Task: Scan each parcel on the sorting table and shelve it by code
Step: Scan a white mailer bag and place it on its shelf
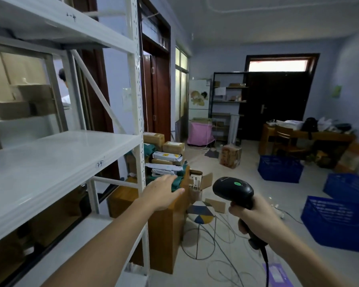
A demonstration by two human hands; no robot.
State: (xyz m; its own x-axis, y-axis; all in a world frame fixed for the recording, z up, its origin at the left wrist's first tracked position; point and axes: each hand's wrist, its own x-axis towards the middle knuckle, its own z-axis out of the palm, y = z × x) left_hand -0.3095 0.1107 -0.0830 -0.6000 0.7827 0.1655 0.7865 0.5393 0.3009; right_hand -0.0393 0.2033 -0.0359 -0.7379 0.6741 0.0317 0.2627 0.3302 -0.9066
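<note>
My right hand (255, 216) grips the handle of a black barcode scanner (233, 190) with a green dot on its head and a cable hanging down. My left hand (164, 192) reaches forward, fingers straight and holding nothing, just past the white shelf post. Ahead of it a wooden sorting table (164, 220) carries a pile of parcels (167, 162): brown boxes, white and grey mail bags, something green. The white metal shelf (56, 160) at left has a bare board labelled "3-4".
A small stool (201, 212) with a patterned seat stands beside the table, with cables looped on the floor. Open cardboard boxes (197, 182) sit behind it. Blue crates (280, 168) stand at right. A desk, dark shelving and a door lie at the back.
</note>
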